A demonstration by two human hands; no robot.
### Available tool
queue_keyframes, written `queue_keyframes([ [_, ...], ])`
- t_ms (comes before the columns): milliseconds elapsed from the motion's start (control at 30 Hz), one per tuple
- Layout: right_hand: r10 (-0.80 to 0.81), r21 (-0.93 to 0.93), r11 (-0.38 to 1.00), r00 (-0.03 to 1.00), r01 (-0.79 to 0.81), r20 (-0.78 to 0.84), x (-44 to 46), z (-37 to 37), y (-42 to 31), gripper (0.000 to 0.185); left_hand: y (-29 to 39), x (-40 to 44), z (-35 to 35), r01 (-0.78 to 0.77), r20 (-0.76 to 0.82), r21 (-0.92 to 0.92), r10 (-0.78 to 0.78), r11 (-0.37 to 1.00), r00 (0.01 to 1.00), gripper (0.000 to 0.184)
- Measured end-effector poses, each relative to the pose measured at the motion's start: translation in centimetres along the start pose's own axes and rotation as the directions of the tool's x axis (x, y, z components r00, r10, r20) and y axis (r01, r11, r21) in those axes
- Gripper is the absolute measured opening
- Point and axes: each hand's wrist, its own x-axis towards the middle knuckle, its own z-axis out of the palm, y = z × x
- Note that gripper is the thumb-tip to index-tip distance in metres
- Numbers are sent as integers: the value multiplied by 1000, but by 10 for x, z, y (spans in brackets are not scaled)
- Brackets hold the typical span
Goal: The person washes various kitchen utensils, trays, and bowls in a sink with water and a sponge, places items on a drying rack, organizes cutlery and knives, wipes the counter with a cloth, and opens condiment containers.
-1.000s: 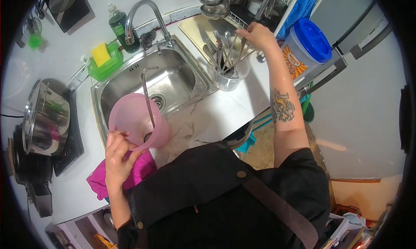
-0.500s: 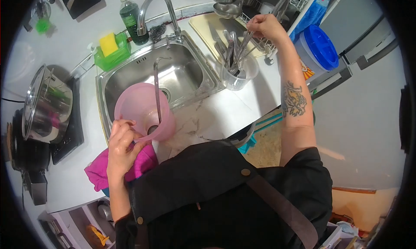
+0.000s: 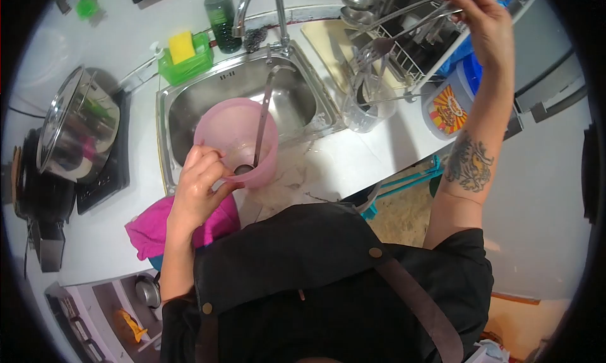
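Utensils [image 3: 382,45], a few long metal ones with at least one fork, are up in the air in the right hand [image 3: 486,23], way over by the dish rack [image 3: 413,69]. That grip is pinching them by the handle ends, fingers pressed together, heads slanting down and left over a clear container [image 3: 358,124]. Can't tell if the lowest tines touch anything. More metal pieces sit in the container, one handle poking out to the right. It's on the white surface [image 3: 344,170], just beside the sink [image 3: 297,98].

Left hand [image 3: 203,184] has its grip clamped on the near rim of a pink tub [image 3: 224,124], thumb on one side and fingers on the other. Tub's tilted by the sink's near edge, with a long-handled utensil [image 3: 262,118] leaning inside. Bright pink cloth [image 3: 151,229] is bunched up under the left wrist area. Behind the clear container there's a pale chopping board [image 3: 323,38], and a white bucket [image 3: 445,113] stands to the right of it.
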Motion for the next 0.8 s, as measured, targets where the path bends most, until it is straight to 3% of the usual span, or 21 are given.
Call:
queue_keyframes([
  [133, -218, 365, 917, 969, 162, 118, -3, 14, -15, 9, 1, -2, -2, -14, 4, -1, 14, 1000, 1000, 28],
  [167, -217, 361, 918, 969, 163, 115, -3, 23, -17, 9, 2, -1, -1, -17, 2, -12, 17, 1000, 1000, 28],
  [233, -360, 395, 889, 886, 231, 293, -3, 46, -27, 11, 1, -2, 0, -23, 1, -7, 23, 1000, 1000, 28],
  [267, -256, 399, 913, 878, 82, 404, -14, 60, -45, 12, 1, -2, 0, -20, -2, 6, 20, 1000, 1000, 28],
  [333, -270, 308, 945, 788, 108, 554, -21, 84, -53, 13, 3, -1, 1, -25, 2, -4, 25, 1000, 1000, 27],
  [367, -267, 370, 929, 708, 9, 654, -21, 97, -52, 12, 3, -1, 1, -12, -1, -4, 12, 1000, 1000, 27],
  [467, -253, 309, 950, 484, -38, 838, -24, 121, -49, 21, 4, -2, 1, 2, 8, -9, -2, 1000, 1000, 27],
  [500, -267, 321, 946, 451, -44, 851, -25, 129, -45, 25, 4, -3, 2, 1, 8, -9, -1, 1000, 1000, 27],
  [567, -232, 292, 955, 490, -47, 840, -24, 117, -48, 28, 3, -3, 3, 1, -4, -4, -1, 1000, 1000, 26],
  [667, -225, 204, 971, 740, 122, 634, -21, 88, -34, 28, 4, -4, 3, 12, -15, -17, -12, 1000, 1000, 26],
  [700, 11, 29, 999, 832, -32, 555, -25, 67, -56, 23, 4, -4, 2, 12, -18, -21, -13, 1000, 1000, 26],
  [733, -80, 41, 997, 912, 69, 403, -20, 57, -37, 19, 3, -3, 2, 6, -15, -14, -6, 1000, 1000, 26],
  [767, -129, -130, 977, 952, 170, 279, -20, 42, -31, 14, 3, -3, 2, -1, -11, -7, 1, 1000, 1000, 26],
  [800, -279, -156, 931, 917, 331, 285, -16, 22, -14, 17, 3, -3, 2, -1, -12, -10, 1, 1000, 1000, 26],
])
